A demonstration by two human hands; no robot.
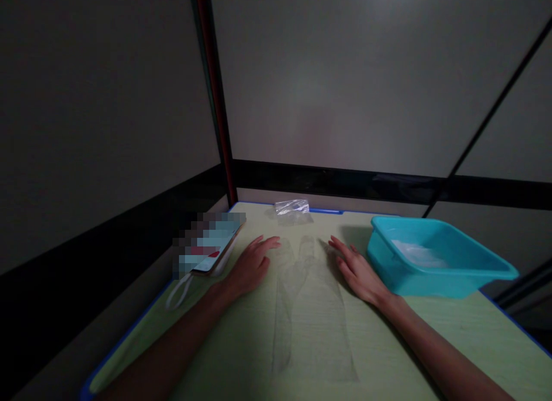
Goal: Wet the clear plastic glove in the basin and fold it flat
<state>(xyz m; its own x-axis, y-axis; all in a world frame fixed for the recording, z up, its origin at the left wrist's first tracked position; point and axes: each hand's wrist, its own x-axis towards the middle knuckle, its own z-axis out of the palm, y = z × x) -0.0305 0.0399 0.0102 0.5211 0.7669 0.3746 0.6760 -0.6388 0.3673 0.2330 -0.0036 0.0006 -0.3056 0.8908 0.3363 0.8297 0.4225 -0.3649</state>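
Lying flat on the table between my hands is a thin, see-through plastic item (pixel 313 309), shaped much like a disposable glove. Its wide end faces me and narrow finger-like parts point away. My left hand (pixel 252 265) rests just left of its upper part, fingers stretched and bent inward, fingertips close to its edge. To the right, my right hand (pixel 357 272) has its fingers extended towards the narrow end. Neither hand holds anything. Whether the fingertips touch the plastic, I cannot tell.
A turquoise plastic basin (pixel 422 283) with something whitish inside stands right of my right hand. At the left edge, a phone (pixel 219 246) lies propped, with a white strap (pixel 179 292). Crumpled clear plastic packaging (pixel 292 207) sits at the table's far edge, before the wall.
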